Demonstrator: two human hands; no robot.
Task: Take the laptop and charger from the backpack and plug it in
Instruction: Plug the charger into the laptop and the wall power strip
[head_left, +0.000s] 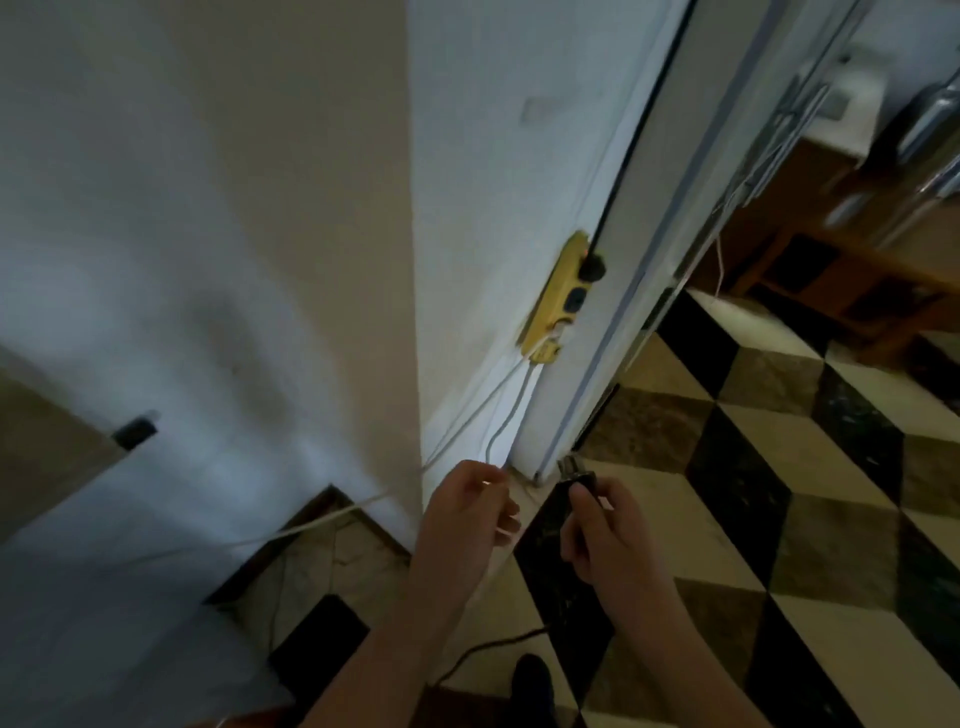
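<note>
Here the right hand (610, 535) is closed around a black plug (577, 480), its metal prongs pointing up and away toward the foot of a white door frame (587, 364). Just to its left, the left hand (467, 506) pinches a thin grey-white cable (501, 426) between thumb and fingers; that cable runs up the wall to a yellow power strip (558, 296) fixed upright on the wall beside the door frame. The two hands are near each other but apart, both low by the bottom of the frame. The power strip carries a black plug in its top socket, a dark socket below that looks free, and pale cables leaving its lower end. A second white cable (311, 525) trails off to the left along the base of the wall. A dark cord (483, 649) lies on the floor near the person's forearms, beside a dark shoe tip (530, 675). The floor (779, 493) is tiled in a black, cream and brown cube pattern. To the far right, wooden furniture (841, 270) stands blurred beyond the doorway. The laptop is out of view.
</note>
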